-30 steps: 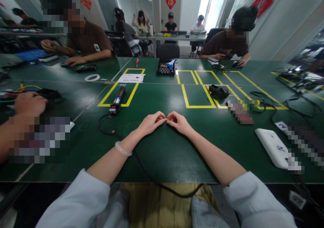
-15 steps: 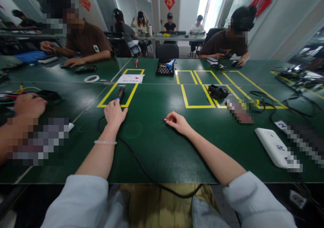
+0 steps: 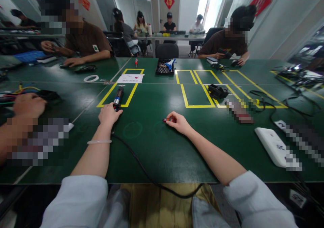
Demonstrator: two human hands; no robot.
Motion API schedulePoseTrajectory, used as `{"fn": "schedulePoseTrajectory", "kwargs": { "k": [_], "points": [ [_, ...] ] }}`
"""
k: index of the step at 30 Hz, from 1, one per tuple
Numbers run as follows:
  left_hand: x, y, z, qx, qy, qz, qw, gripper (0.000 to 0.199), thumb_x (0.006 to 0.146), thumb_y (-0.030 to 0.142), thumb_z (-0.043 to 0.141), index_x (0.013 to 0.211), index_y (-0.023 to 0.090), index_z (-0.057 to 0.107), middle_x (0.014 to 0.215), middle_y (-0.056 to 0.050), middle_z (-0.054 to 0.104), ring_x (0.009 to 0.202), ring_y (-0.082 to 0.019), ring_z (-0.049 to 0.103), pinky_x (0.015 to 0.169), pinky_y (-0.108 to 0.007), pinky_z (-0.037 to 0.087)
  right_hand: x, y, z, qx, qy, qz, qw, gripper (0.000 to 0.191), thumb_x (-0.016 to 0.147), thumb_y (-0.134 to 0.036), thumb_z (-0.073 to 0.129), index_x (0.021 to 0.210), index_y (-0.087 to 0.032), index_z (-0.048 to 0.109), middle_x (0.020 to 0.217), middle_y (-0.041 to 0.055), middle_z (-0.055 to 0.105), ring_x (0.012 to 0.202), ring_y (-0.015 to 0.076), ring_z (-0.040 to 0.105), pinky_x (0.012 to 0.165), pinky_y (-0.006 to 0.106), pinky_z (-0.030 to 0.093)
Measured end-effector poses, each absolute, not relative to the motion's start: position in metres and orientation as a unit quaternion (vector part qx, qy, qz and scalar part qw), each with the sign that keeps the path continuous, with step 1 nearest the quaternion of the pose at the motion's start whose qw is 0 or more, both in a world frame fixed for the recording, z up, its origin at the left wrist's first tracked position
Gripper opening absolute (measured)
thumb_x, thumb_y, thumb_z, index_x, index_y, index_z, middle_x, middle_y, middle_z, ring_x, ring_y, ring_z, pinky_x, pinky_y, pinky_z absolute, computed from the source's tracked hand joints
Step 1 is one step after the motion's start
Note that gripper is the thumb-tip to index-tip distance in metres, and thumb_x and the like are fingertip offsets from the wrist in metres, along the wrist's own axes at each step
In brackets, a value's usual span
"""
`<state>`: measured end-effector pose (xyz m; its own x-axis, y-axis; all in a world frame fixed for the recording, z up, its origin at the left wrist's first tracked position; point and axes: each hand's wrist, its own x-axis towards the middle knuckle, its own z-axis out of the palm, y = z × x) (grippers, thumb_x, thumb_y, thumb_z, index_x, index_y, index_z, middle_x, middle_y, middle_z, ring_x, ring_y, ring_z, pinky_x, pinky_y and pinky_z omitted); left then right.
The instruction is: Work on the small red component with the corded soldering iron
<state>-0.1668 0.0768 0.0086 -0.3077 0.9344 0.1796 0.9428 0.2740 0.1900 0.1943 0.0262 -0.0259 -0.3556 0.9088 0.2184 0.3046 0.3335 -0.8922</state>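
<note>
- Top centre of the frame: a gold "福" I can read on the red diamond sign (image 3: 169,0).
- Right side: dark figures, seemingly "25", on the white box (image 3: 271,143).
- Lower right: dark figures, perhaps "25" too, on the pale tag (image 3: 297,198).
- Left of centre: marks on the white sheet (image 3: 130,78), too small for me to read.
- Upper right: strokes on the red banner (image 3: 262,0), illegible from here.
</note>
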Motion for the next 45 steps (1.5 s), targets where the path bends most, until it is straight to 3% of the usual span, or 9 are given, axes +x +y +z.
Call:
{"fn": "schedulePoseTrajectory", "kwargs": {
  "k": [7, 11, 17, 30, 45],
  "points": [
    [-0.144, 0.075, 0.009, -0.595, -0.794, -0.126, 0.009, 0.058, 0.078, 0.049, 0.062, 0.123, 0.013, 0.054, 0.119, -0.022, 0.058, 0.109, -0.038, 0.056, 0.084, -0.047, 0.048, 0.194, 0.028, -0.028, -0.404, -0.721, 0.394, 0.402, 0.022, 0.078, -0.026, 0.063, 0.098, -0.018, 0.059, 0.08, -0.0009, 0.061, 0.06, 0.0096, 0.049, 0.06, 0.023, 0.041],
    [-0.125, 0.071, 0.008, -0.631, -0.768, -0.108, 0.019, 0.057, 0.079, 0.049, 0.06, 0.126, 0.016, 0.053, 0.12, -0.018, 0.058, 0.109, -0.036, 0.056, 0.082, -0.044, 0.05, 0.194, 0.027, -0.027, -0.402, -0.739, 0.369, 0.395, 0.017, 0.081, -0.027, 0.062, 0.096, -0.018, 0.062, 0.075, -0.0013, 0.06, 0.06, 0.0106, 0.048, 0.06, 0.024, 0.041],
    [-0.085, 0.06, 0.003, -0.721, -0.68, -0.129, 0.019, 0.061, 0.081, 0.046, 0.061, 0.133, 0.017, 0.048, 0.127, -0.015, 0.055, 0.114, -0.032, 0.053, 0.09, -0.041, 0.047, 0.194, 0.027, -0.027, -0.38, -0.769, 0.318, 0.403, 0.009, 0.086, -0.027, 0.058, 0.092, -0.02, 0.062, 0.082, 0.0005, 0.059, 0.066, 0.0117, 0.05, 0.065, 0.025, 0.041],
    [-0.021, 0.038, -0.007, -0.856, -0.473, -0.189, -0.086, 0.065, 0.084, 0.046, 0.061, 0.141, 0.024, 0.04, 0.139, -0.009, 0.048, 0.123, -0.028, 0.047, 0.101, -0.04, 0.042, 0.19, 0.022, -0.024, -0.394, -0.822, 0.213, 0.352, 0.005, 0.089, -0.026, 0.056, 0.09, -0.021, 0.056, 0.084, 0.0009, 0.051, 0.068, 0.0137, 0.049, 0.067, 0.025, 0.04],
    [-0.018, 0.034, -0.002, -0.873, -0.438, -0.177, -0.118, 0.064, 0.084, 0.044, 0.062, 0.14, 0.023, 0.042, 0.14, -0.011, 0.047, 0.124, -0.029, 0.046, 0.101, -0.042, 0.042, 0.186, 0.019, -0.021, -0.408, -0.83, 0.164, 0.343, 0.004, 0.088, -0.024, 0.055, 0.088, -0.02, 0.057, 0.091, 0.0027, 0.056, 0.067, 0.0135, 0.051, 0.066, 0.025, 0.04]
  ]
}}
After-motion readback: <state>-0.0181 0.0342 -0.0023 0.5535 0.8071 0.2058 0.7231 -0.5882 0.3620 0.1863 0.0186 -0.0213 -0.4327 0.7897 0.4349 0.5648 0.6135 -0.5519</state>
